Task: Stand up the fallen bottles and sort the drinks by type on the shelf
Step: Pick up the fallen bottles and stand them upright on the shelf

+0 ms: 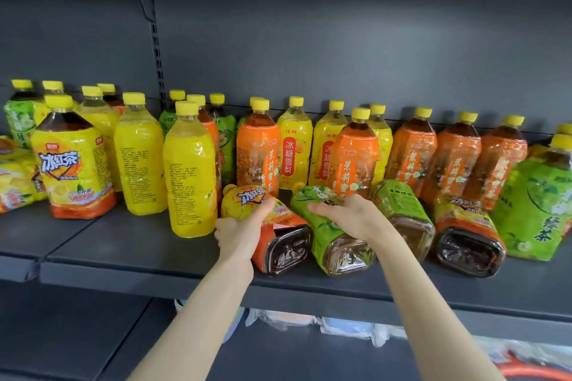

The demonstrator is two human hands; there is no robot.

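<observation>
Several bottles lie on their sides on the dark shelf (130, 254), bases toward me. My left hand (240, 230) grips a fallen yellow iced-tea bottle (244, 199) from its left side. My right hand (353, 216) lies over a fallen green-tea bottle (328, 235), fingers curled across its top. Right of it lie another green bottle (402, 207) and a second yellow iced-tea bottle (464, 226). Behind them stand orange-label bottles (258, 148), yellow pear-drink bottles (295, 151) and green ones, mixed together.
Upright yellow bottles (190, 176) stand close to my left hand. A large green-tea bottle (538, 201) stands at the right. A fallen yellow pack (15, 176) lies at the far left. Below the shelf edge, packaged goods (340, 326) show on a lower level.
</observation>
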